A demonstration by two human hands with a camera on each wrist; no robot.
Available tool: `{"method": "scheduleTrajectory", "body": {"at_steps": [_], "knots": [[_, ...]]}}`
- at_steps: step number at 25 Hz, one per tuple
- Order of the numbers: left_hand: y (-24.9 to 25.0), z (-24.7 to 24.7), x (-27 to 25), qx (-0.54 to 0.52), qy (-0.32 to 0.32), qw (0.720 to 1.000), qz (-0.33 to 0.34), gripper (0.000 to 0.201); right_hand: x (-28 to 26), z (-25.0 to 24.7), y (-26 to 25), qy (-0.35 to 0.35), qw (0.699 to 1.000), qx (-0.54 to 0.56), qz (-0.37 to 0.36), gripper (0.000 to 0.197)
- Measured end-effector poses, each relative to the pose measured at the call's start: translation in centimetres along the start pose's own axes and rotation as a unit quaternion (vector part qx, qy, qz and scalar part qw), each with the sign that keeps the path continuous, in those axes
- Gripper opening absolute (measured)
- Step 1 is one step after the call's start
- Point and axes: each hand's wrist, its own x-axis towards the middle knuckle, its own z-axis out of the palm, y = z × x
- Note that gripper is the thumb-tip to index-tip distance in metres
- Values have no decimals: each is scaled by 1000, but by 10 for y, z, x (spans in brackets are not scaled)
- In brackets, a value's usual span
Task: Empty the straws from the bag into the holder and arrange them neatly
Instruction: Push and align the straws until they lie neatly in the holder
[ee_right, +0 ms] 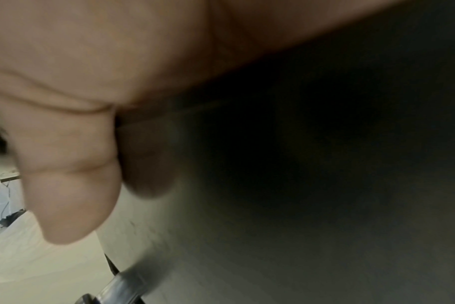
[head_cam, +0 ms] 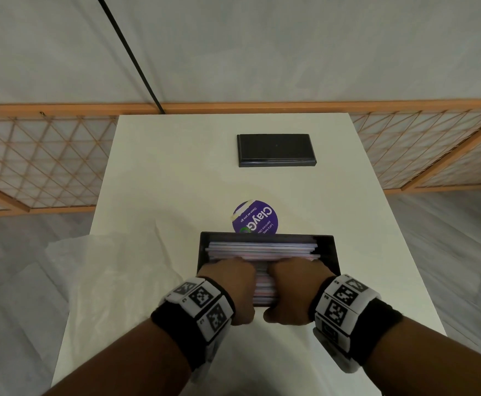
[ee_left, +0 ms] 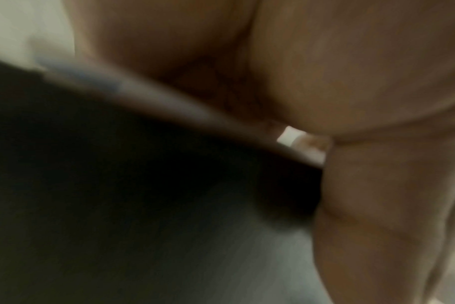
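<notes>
A black rectangular holder (head_cam: 327, 248) stands on the white table near me, filled with several pink and white straws (head_cam: 262, 248) lying lengthwise. My left hand (head_cam: 230, 287) and right hand (head_cam: 296, 284) sit side by side at its near edge. Their fingers curl down over the straws, and the thumbs point down in front of the near wall. A stack of straws shows between the hands. The crumpled clear bag (head_cam: 105, 281) lies to the left. The wrist views are blurred, showing a thumb (ee_left: 377, 205) and a thumb (ee_right: 65, 164) beside the dark holder wall (ee_left: 117, 164).
A flat black lid (head_cam: 276, 150) lies farther back on the table. A round purple sticker (head_cam: 255, 217) sits just behind the holder. The table edge (head_cam: 422, 281) is to the right, and a wooden lattice screen (head_cam: 39, 161) stands behind.
</notes>
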Motion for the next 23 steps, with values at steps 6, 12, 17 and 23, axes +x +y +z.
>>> {"method": "scheduleTrajectory", "body": {"at_steps": [6, 12, 17, 23], "knots": [[-1, 2, 1, -9, -3, 1000, -2, 56, 1, 3, -1, -5, 1000, 10, 6, 51], [0, 5, 1, 3, 18, 1000, -1, 57, 3, 4, -2, -14, 1000, 2, 6, 50], [-2, 8, 3, -21, 3, 1000, -7, 56, 1, 2, -3, 6, 1000, -23, -2, 52], [-4, 6, 2, -34, 1, 999, -6, 58, 3, 5, -4, -13, 1000, 7, 13, 45]]}}
